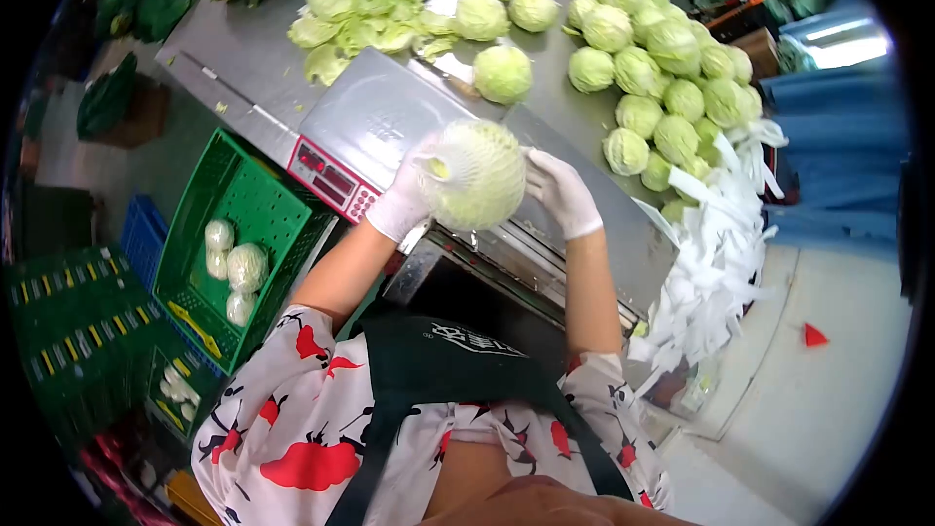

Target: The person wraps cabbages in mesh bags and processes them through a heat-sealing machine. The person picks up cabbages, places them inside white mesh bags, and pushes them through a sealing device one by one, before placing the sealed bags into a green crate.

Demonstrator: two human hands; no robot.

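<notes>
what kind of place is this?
Likely a produce packing station. Both gloved hands, left hand and right hand, hold a net-wrapped cabbage over a scale; bare cabbages pile on the steel table, wrapped ones in a green crate.

Pale green cabbage [474,175] (white-netted), white gloves [560,193], green crate [209,234], red-flowered blouse [302,429].

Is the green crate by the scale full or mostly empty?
Mostly empty. The green crate holds only a few wrapped cabbages near one end; most of its mesh floor shows bare.
</notes>
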